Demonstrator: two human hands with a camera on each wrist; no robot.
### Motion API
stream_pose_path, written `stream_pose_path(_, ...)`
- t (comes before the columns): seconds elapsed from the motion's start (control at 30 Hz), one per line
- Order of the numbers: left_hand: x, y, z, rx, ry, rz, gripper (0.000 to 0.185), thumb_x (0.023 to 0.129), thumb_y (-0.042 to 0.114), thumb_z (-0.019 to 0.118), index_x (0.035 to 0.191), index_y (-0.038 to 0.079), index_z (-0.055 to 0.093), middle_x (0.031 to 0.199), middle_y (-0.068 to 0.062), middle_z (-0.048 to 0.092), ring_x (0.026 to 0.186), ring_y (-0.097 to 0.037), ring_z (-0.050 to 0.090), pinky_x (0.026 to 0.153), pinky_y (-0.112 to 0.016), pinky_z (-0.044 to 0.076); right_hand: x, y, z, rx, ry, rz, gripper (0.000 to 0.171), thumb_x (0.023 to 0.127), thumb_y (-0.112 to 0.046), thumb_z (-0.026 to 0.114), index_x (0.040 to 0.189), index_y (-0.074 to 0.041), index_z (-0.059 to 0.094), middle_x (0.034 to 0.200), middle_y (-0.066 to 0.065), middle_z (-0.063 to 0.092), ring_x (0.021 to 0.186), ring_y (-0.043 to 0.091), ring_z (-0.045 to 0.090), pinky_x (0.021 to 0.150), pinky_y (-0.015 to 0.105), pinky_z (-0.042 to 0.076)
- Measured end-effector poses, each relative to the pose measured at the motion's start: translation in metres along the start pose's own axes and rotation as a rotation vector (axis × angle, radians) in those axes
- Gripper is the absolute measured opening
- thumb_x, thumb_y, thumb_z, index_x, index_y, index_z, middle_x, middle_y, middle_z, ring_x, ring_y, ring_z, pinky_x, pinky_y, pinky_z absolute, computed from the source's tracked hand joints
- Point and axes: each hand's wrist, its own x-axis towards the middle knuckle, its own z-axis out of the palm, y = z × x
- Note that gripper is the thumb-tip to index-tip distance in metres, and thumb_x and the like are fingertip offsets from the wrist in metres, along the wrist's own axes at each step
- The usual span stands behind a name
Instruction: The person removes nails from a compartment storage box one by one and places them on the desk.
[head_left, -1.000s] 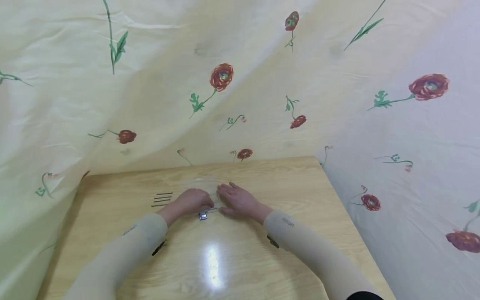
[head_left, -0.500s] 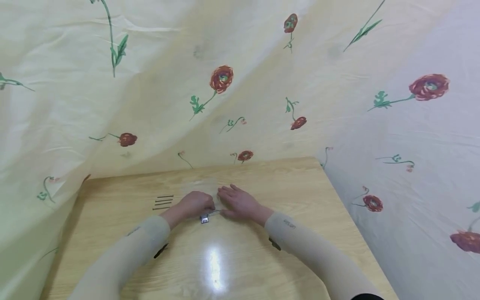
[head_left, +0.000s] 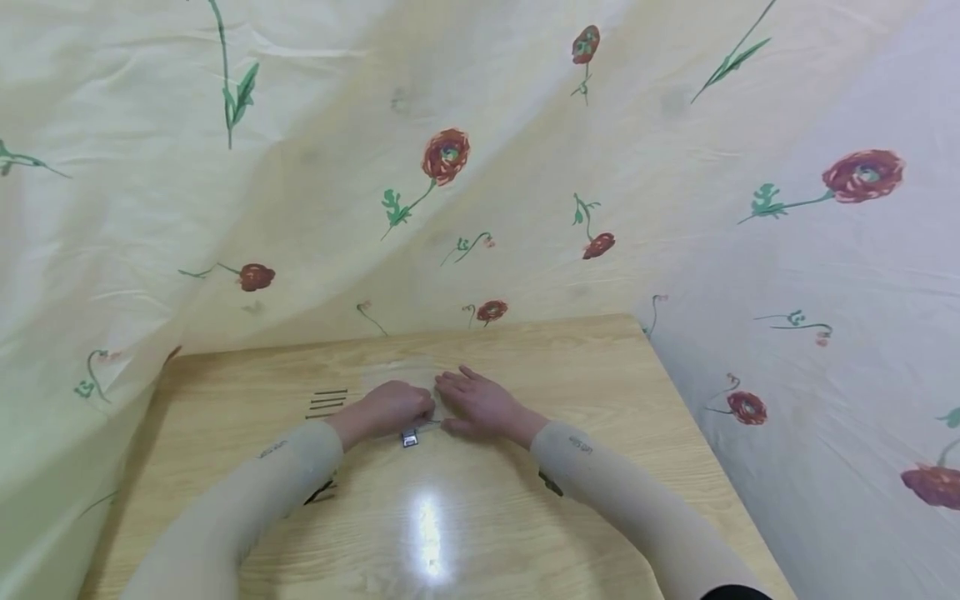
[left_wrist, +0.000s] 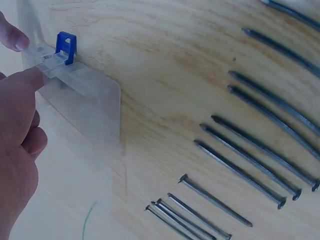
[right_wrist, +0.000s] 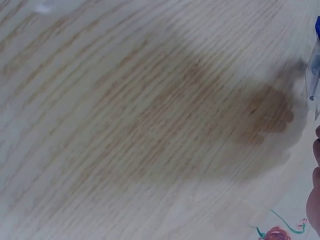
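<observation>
A clear plastic box with a blue latch (left_wrist: 66, 47) stands on the table, its transparent body (left_wrist: 95, 115) hard to make out in the head view. My left hand (head_left: 392, 406) is at the box, with a finger reaching in past its front edge and the other fingers curled. I cannot tell whether those hidden fingertips hold anything. My right hand (head_left: 480, 406) lies along the box's right side with straight fingers, its thumb (left_wrist: 19, 41) at the front edge near the latch. Left of my left hand, several metal nails (left_wrist: 240, 172) lie in a row.
The wood-grain table (head_left: 585, 375) reaches back to a flowered cloth (head_left: 330, 192) hung behind and at both sides. Smaller nails (left_wrist: 175, 222) lie at the near end of the row. More nails (head_left: 322, 493) show beside my left forearm.
My left hand has shifted slightly at the box, its fingers going a little further in. The right hand keeps its place, and the row of nails looks the same.
</observation>
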Motion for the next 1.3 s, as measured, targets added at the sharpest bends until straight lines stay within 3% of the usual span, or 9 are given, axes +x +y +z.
stream_pose_path(0.27,-0.002,0.001,-0.001,-0.028,-0.060,-0.027,0.010,0.106,0.024,0.066,0.099,0.018,0.067,0.090,0.006,0.064,0.071,-0.010,0.060,0.072,-0.029,0.059,0.005,0.003,-0.001,-0.018,-0.031,-0.015,0.074,0.106,-0.047,0.063,0.160,-0.001,0.043,0.167,0.015,0.042,0.157,0.027,0.037,0.132,0.044,0.015)
stream_pose_path(0.7,-0.007,-0.001,-0.001,0.044,-0.036,0.060,0.008,0.108,0.019,0.062,0.106,0.012,0.064,0.095,0.000,0.064,0.073,-0.013,0.063,0.070,-0.027,0.061,0.003,0.003,-0.006,0.015,-0.024,-0.023,0.071,0.106,-0.046,0.064,0.158,-0.002,0.046,0.166,0.015,0.044,0.155,0.027,0.040,0.132,0.044,0.018)
stream_pose_path(0.93,-0.009,-0.002,-0.004,-0.101,-0.016,-0.019,0.008,0.109,0.017,0.061,0.103,0.013,0.065,0.091,0.003,0.061,0.071,-0.009,0.059,0.070,-0.026,0.058,0.002,0.001,-0.002,0.010,-0.019,-0.001,0.070,0.107,-0.045,0.063,0.158,-0.002,0.046,0.166,0.014,0.044,0.155,0.027,0.040,0.132,0.044,0.019)
stream_pose_path(1.1,-0.013,-0.001,-0.009,-0.158,-0.014,-0.075,0.007,0.107,0.017,0.065,0.100,0.015,0.064,0.089,0.006,0.058,0.068,-0.006,0.054,0.065,-0.024,0.054,0.002,-0.002,0.000,0.015,-0.021,0.017,0.070,0.107,-0.046,0.061,0.159,-0.002,0.045,0.166,0.014,0.043,0.156,0.027,0.039,0.132,0.043,0.017)
stream_pose_path(1.3,-0.024,-0.005,-0.017,-0.203,0.026,-0.120,0.003,0.103,0.016,0.068,0.101,0.014,0.068,0.091,0.006,0.063,0.073,-0.006,0.059,0.068,-0.023,0.056,0.002,-0.004,0.003,-0.032,-0.010,0.020,0.071,0.107,-0.049,0.061,0.159,-0.003,0.045,0.165,0.014,0.045,0.155,0.027,0.041,0.132,0.044,0.018)
